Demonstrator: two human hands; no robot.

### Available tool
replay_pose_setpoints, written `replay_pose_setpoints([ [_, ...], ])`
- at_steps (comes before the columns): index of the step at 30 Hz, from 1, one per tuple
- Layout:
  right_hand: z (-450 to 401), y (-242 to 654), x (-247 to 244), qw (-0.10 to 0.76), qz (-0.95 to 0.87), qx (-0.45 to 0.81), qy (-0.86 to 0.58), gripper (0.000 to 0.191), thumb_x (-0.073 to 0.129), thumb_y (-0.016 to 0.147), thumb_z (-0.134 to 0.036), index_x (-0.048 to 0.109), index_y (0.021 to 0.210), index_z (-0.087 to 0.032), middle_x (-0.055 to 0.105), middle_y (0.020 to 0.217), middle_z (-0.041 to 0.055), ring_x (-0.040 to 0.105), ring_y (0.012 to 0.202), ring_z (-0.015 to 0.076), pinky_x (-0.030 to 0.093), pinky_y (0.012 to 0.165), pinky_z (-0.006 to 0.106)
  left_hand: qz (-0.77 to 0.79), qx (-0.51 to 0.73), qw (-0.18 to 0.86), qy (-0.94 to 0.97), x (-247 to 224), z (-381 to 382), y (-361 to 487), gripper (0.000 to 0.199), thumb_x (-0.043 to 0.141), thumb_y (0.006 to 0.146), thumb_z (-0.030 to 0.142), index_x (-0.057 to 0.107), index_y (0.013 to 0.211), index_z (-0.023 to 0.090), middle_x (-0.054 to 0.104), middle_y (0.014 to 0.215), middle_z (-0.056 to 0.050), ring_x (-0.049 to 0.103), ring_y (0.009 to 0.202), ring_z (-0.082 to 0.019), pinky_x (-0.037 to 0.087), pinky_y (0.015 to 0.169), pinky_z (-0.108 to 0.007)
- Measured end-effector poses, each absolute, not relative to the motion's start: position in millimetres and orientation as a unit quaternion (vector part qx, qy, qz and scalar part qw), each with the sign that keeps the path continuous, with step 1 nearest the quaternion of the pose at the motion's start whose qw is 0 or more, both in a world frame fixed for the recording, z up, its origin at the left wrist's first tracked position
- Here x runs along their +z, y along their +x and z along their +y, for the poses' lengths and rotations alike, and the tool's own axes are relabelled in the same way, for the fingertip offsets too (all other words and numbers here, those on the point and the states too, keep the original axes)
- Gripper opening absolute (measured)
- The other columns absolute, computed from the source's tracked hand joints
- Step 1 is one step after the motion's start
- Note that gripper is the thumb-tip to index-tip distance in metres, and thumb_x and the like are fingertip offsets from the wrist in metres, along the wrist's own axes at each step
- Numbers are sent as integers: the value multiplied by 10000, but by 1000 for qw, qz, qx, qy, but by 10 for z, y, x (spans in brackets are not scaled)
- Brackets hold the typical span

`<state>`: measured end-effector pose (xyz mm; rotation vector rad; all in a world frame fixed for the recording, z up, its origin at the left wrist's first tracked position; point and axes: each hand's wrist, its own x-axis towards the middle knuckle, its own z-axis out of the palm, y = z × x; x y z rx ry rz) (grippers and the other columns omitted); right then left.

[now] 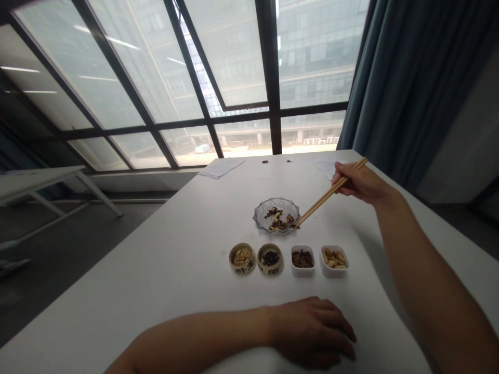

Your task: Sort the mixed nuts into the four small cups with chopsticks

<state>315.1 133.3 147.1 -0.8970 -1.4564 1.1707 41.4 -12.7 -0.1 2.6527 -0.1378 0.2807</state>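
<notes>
My right hand (356, 183) grips a pair of wooden chopsticks (325, 196), whose tips pinch a dark brown piece at the right rim of a clear glass bowl (262, 227). Mixed dark and pale pieces (277, 221) lie inside that bowl. In front of it stand two round tan dishes, one with peanuts (242, 256), one with dark pieces (270, 258). To their right are two square white dishes, one with brown pieces (302, 258), one with pale tan pieces (334, 257). My left hand (314, 332) rests palm down on the table, fingers slightly apart, holding nothing.
Papers (221, 167) lie at the far left of the white table (187, 228), and more papers (323, 167) are behind my right hand. Two small dark round spots are near the far edge. Windows and a blue curtain (405, 93) stand beyond.
</notes>
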Motion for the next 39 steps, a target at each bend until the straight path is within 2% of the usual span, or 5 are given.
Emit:
replay_pose_setpoints([
  [8,1219,3120,1500,353,-701,517,-341,537,708,914,-607,714,693,-117,606,484,57,471,360,95,288,324,200,-53,95,237,966,20,-126,431,346,498,978,364,704,1172,164,681,1324,-80,608,1256,-203,405,1203,-317],
  [18,1254,3080,1454,295,-715,539,-334,529,671,946,-598,707,733,-115,634,488,65,504,367,100,321,328,190,-50,100,239,965,-1,-133,425,360,485,987,383,702,1179,169,674,1342,-73,603,1264,-200,401,1207,-316],
  [22,1218,3053,1482,334,-698,530,-347,526,739,874,-628,714,715,-128,652,513,81,527,376,121,331,324,211,-53,91,238,965,5,-126,430,344,502,978,375,692,1184,176,676,1346,-75,607,1270,-201,407,1205,-317],
  [30,1331,2857,1442,526,-633,434,-365,555,807,776,-683,701,687,-146,679,556,95,556,413,132,389,356,234,-49,84,244,965,19,-124,437,324,526,969,362,680,1190,182,676,1341,-83,609,1287,-208,406,1205,-326],
  [39,1448,2600,1250,457,-686,357,-440,484,755,876,-565,685,655,-140,657,507,74,548,383,118,392,350,214,-51,97,236,966,-2,-126,423,357,488,982,379,694,1188,173,672,1348,-70,601,1268,-198,403,1207,-318],
])
